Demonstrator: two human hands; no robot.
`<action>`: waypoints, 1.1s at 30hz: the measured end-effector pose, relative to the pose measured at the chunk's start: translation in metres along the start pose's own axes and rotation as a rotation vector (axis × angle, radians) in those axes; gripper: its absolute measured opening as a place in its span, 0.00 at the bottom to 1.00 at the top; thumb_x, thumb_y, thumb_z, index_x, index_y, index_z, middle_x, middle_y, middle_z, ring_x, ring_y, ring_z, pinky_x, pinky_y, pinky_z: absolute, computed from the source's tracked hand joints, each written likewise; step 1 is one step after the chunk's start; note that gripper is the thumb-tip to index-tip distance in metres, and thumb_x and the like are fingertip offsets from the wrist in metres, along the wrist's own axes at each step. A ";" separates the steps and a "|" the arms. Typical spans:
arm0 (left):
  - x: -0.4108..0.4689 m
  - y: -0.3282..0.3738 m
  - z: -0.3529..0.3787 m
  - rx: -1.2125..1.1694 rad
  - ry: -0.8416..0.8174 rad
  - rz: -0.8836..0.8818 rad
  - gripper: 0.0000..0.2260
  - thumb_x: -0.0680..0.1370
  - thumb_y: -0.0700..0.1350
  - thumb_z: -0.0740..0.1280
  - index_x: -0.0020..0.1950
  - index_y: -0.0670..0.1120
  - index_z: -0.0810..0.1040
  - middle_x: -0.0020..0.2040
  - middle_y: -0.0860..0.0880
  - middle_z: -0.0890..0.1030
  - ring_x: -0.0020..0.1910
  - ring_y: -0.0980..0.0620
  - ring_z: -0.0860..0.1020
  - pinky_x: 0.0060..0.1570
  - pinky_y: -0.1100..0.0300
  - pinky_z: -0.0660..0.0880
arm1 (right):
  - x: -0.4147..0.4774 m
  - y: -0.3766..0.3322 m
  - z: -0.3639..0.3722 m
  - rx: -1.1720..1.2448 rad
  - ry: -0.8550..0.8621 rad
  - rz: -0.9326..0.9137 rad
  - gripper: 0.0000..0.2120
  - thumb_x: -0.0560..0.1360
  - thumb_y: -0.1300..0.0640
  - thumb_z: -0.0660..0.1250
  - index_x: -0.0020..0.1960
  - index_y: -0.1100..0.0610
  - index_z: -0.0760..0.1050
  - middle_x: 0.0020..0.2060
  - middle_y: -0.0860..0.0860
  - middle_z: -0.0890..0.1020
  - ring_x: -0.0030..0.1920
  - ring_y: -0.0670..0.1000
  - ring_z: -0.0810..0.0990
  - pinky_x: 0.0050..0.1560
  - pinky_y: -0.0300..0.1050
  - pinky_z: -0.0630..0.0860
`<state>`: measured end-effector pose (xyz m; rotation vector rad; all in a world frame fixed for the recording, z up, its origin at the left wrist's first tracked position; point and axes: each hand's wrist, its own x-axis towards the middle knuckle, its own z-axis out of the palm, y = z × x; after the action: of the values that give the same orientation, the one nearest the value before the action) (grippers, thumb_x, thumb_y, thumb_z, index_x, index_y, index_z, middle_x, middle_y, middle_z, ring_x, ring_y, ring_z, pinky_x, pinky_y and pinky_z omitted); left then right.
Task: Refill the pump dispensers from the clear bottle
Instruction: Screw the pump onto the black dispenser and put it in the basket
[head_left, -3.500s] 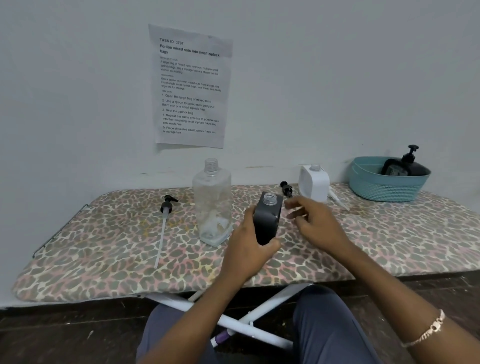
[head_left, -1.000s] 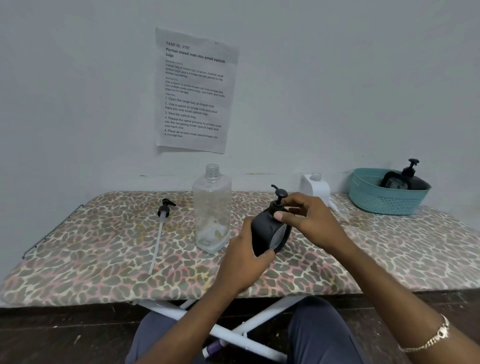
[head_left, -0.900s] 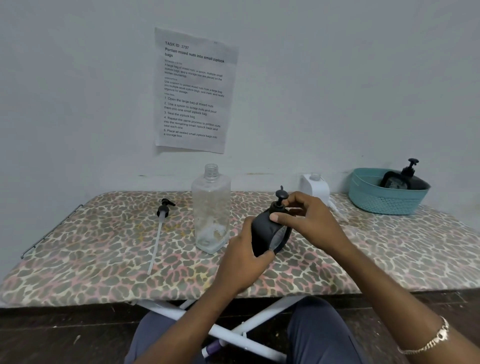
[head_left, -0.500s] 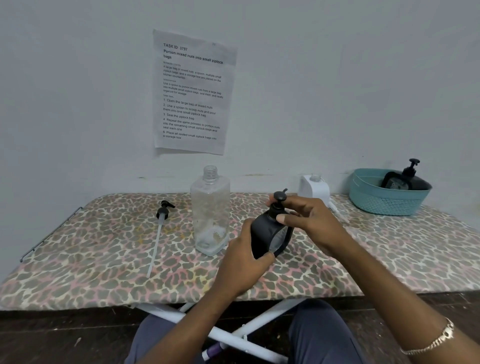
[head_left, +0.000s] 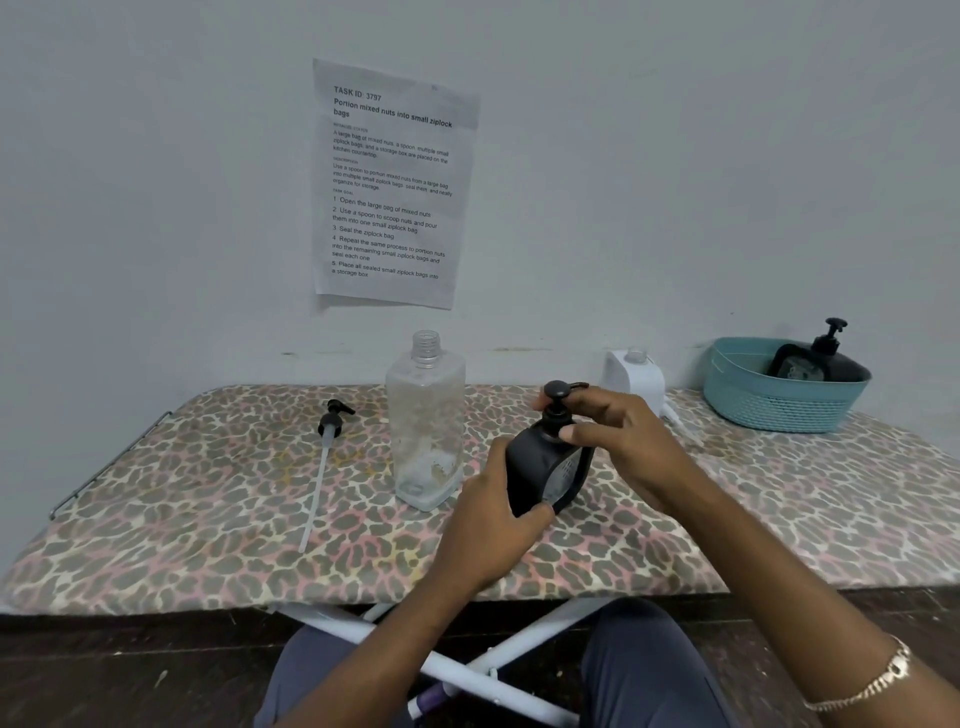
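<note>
Head view puts the black dispenser (head_left: 540, 467) dead centre between your hands, near the front edge of the leopard-print board (head_left: 208, 509). Your left hand (head_left: 488, 525) wraps its lower body from 8 o'clock, thumb across the near face. Your right hand (head_left: 623, 447) comes in from 3 o'clock and pinches the pump head (head_left: 557, 402) at the collar.

The dispenser's long axis runs nearly upright, with the top leaning slightly toward 1 o'clock. That puts the collar right under your right fingertips, so any twist to seat the pump probably belongs to that hand while the left braces. Whether the base rests on the board you cannot tell, because your left hand hides it.

The black body is matte and squarish, with a paler label panel on the side facing you.

The clear bottle (head_left: 426, 426) stands capless at 10 o'clock from your left hand, close by, and looks almost empty with residue near the bottom. A loose pump (head_left: 330, 423) lies further out at 9 o'clock. The white dispenser (head_left: 636, 382), neck open, sits at 12 o'clock from your right hand, the nearer hand for it.
</note>
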<state>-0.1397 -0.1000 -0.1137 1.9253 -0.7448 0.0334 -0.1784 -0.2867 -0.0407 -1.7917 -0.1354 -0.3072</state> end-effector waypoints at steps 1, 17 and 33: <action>0.000 0.000 0.000 0.004 0.000 0.000 0.23 0.77 0.48 0.73 0.66 0.60 0.66 0.50 0.58 0.82 0.45 0.62 0.82 0.40 0.62 0.79 | -0.001 0.000 -0.002 0.002 -0.005 0.004 0.17 0.78 0.69 0.69 0.64 0.57 0.83 0.60 0.50 0.86 0.65 0.49 0.82 0.70 0.53 0.75; -0.001 0.003 0.000 -0.006 -0.007 0.001 0.21 0.77 0.49 0.73 0.65 0.58 0.67 0.47 0.55 0.82 0.43 0.60 0.81 0.38 0.65 0.77 | -0.008 0.003 -0.004 -0.036 0.028 0.008 0.18 0.76 0.64 0.73 0.64 0.52 0.82 0.61 0.47 0.85 0.66 0.47 0.81 0.72 0.58 0.73; -0.001 0.002 0.000 -0.020 -0.007 0.001 0.22 0.77 0.49 0.73 0.67 0.57 0.67 0.49 0.55 0.82 0.45 0.60 0.82 0.40 0.66 0.78 | -0.007 0.001 0.000 -0.099 0.031 -0.006 0.18 0.79 0.66 0.70 0.64 0.51 0.82 0.62 0.44 0.85 0.67 0.43 0.80 0.71 0.53 0.74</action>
<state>-0.1415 -0.1002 -0.1123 1.9070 -0.7475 0.0196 -0.1852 -0.2863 -0.0432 -1.8836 -0.1052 -0.3516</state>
